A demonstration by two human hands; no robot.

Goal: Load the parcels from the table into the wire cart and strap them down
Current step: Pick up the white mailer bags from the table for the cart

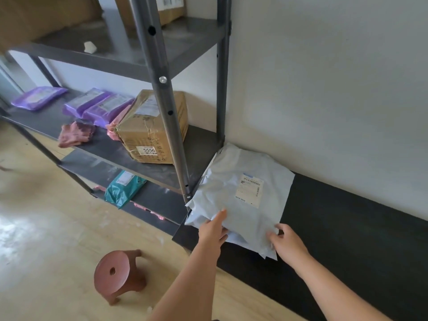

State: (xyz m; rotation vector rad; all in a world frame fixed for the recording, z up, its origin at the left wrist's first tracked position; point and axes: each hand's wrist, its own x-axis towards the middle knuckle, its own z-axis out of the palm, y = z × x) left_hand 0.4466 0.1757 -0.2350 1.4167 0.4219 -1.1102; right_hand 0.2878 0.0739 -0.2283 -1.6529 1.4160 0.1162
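Parcels lie stacked at the tabletop left end, long axis toward the wall. Left hand and right hand, both open, touch the near edge.

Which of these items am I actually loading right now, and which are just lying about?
For the job:
- white mailer bags stacked on the black table, left hand and right hand on them

Lying about:
- cardboard box, purple mailers, teal mailer on the shelving
- red stool

The wire cart isn't in view.

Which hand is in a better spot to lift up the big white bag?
Probably the left hand: its fingers are tucked under the near edge of the white plastic mailer bag, thumb on top. The right hand only touches the corner.
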